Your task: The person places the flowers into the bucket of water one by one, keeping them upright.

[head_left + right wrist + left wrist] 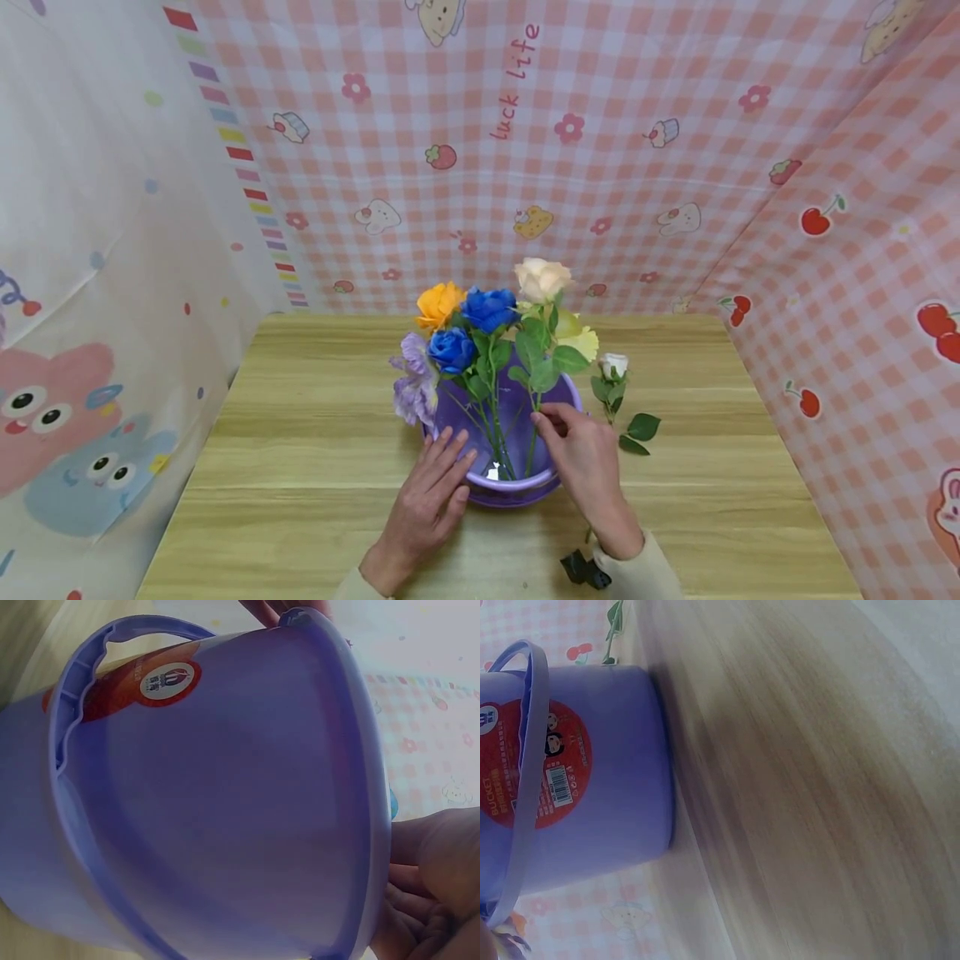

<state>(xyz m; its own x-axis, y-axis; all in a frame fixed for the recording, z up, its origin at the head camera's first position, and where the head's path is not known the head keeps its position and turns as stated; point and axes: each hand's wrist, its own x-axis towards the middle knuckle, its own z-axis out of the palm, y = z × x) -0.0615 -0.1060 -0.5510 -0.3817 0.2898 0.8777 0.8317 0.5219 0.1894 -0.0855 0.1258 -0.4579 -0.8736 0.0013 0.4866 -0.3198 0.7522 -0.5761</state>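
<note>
A purple plastic bucket (517, 483) stands on the table, holding several artificial flowers. My right hand (585, 450) pinches the green stem of a cream rose (543, 279) between thumb and fingers, above the bucket's near right side. The stem's lower end reaches down inside the bucket. Straight fingers of my left hand (431, 492) rest on the near left rim. Left of the cream rose lean blue roses (490, 311), an orange rose (440, 305) and a purple flower (415, 382). A pale yellow-green flower (576, 335) shows behind the cream rose.
On the wooden table (300, 467), a white rose (613, 365) with green leaves (641, 427) lies right of the bucket. A small black object (585, 571) lies by my right sleeve. The bucket's handle (71, 697) hangs down its near side. Patterned cloth walls surround the table.
</note>
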